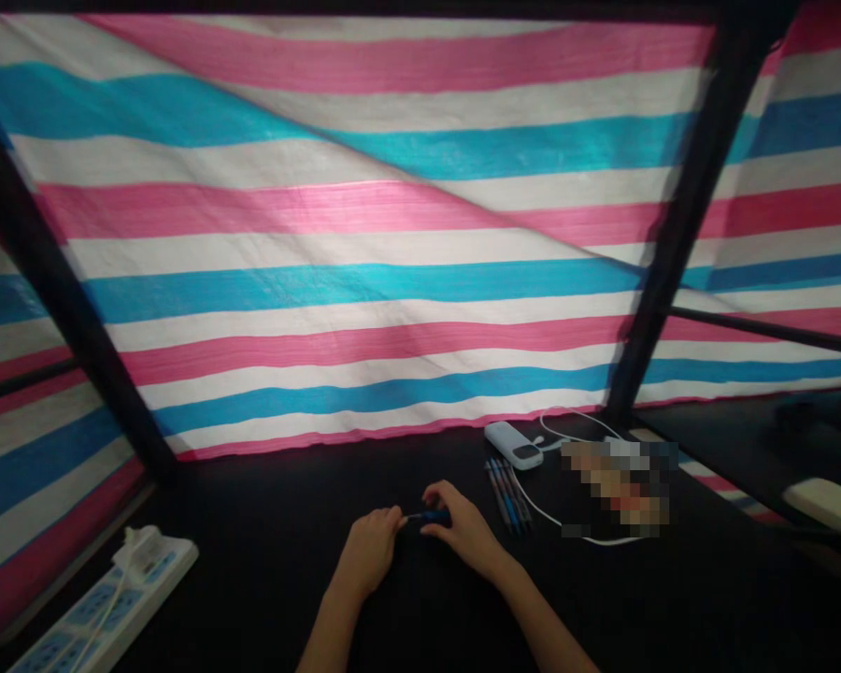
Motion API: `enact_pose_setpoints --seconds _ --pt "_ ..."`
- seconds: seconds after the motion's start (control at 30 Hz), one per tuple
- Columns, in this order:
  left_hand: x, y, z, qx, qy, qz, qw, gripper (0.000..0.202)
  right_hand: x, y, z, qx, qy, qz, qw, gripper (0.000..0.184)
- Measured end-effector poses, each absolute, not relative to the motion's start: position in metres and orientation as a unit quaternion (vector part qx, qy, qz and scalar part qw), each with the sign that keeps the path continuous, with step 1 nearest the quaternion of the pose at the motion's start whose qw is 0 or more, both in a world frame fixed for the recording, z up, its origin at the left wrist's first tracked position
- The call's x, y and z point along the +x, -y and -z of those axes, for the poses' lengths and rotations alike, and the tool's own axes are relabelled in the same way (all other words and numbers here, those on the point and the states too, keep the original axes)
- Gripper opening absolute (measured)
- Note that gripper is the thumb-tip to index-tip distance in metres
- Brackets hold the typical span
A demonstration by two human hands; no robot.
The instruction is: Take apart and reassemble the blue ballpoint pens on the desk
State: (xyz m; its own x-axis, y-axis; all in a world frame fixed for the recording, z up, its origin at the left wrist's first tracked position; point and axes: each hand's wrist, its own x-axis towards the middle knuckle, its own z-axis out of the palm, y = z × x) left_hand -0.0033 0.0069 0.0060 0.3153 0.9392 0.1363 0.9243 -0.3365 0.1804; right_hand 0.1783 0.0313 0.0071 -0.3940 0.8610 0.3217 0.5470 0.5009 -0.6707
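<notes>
A dark pen with a blue part [434, 516] lies level between my two hands, low in the middle of the head view. My left hand [373, 551] is closed, its thumb and fingertips pinching the pen's thin left end. My right hand [469, 537] curls around the thicker right end, fingers above and thumb below. The exact contact of the right fingertips is hard to make out in the dim light. Just right of that hand, several similar pens [508, 495] lie side by side on the black table [266, 523].
A white power bank [514, 445] with a white cable [539, 509] sits behind the pens. Farther right is a blurred-out patch [620, 481]. A white power strip [112, 598] with a plug lies at left. Striped sheeting [392, 299] and dark posts [662, 243] enclose the table.
</notes>
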Motion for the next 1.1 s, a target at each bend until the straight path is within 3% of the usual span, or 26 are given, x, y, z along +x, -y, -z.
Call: enact_pose_setpoints --seconds 0.1,0.33,0.43,0.6,0.87,1.1 --pt "-0.0037 -0.0073 -0.0036 0.811 -0.572 -0.115 0.029 0.029 0.1781 -0.0315 -0.0064 -0.452 0.809 -0.211 0.313 0.006" --pt "-0.0040 -0.0057 -0.0035 0.812 -0.567 -0.129 0.049 0.028 0.1779 -0.0286 -0.0105 -0.457 0.823 -0.193 0.276 0.020" --pt "-0.0037 -0.0061 -0.0037 0.813 -0.568 -0.124 0.047 0.029 0.1770 -0.0278 -0.0094 -0.460 0.830 -0.168 0.266 0.009" --pt "-0.0027 -0.0055 -0.0063 0.811 -0.571 -0.118 0.041 0.029 0.1756 -0.0277 -0.0076 -0.452 0.843 -0.143 0.256 0.021" --pt "-0.0025 -0.0059 -0.0063 0.809 -0.573 -0.123 0.045 0.029 0.1766 -0.0279 -0.0081 -0.449 0.843 -0.124 0.267 0.007" --pt "-0.0042 -0.0082 -0.0030 0.808 -0.575 -0.122 0.049 0.029 0.1772 -0.0277 -0.0085 -0.455 0.840 -0.121 0.270 0.018"
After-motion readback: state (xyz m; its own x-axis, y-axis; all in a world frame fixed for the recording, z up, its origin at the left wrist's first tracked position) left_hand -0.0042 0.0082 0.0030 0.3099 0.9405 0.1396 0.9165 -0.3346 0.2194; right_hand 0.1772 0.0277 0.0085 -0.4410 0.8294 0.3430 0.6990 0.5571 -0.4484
